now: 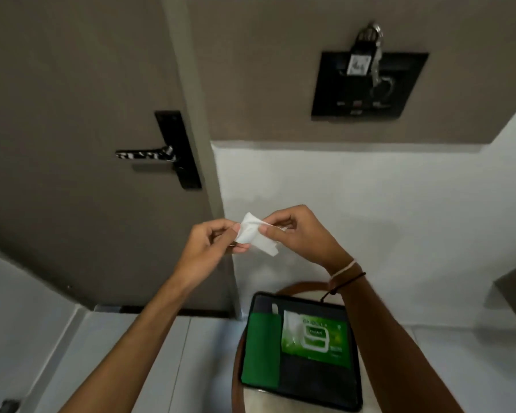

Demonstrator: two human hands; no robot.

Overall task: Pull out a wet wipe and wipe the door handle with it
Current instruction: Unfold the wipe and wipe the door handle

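The wet wipe is hanging crumpled and partly folded in the air between the two hands, in front of the lower edge of the door, with a loose corner drooping toward the right. The left hand is pinching the wipe's left edge between thumb and fingertips, and the right hand is gripping its upper right part the same way, so both hands are clamped on the wipe and sitting close together with only the cloth between them. The right wrist is wearing a pale band and a thin black cord. Up and to the left, well apart from the wipe, the door handle is sticking out level from a black plate on the brown door, its lever pointing left. Below the right forearm, the green pack of wipes is lying flat, its white flap facing up, on a black tray beside a green pouch. The tray is resting on a round stool with a brown rim. On the wall above, a black panel is holding a card and a bunch of keys.
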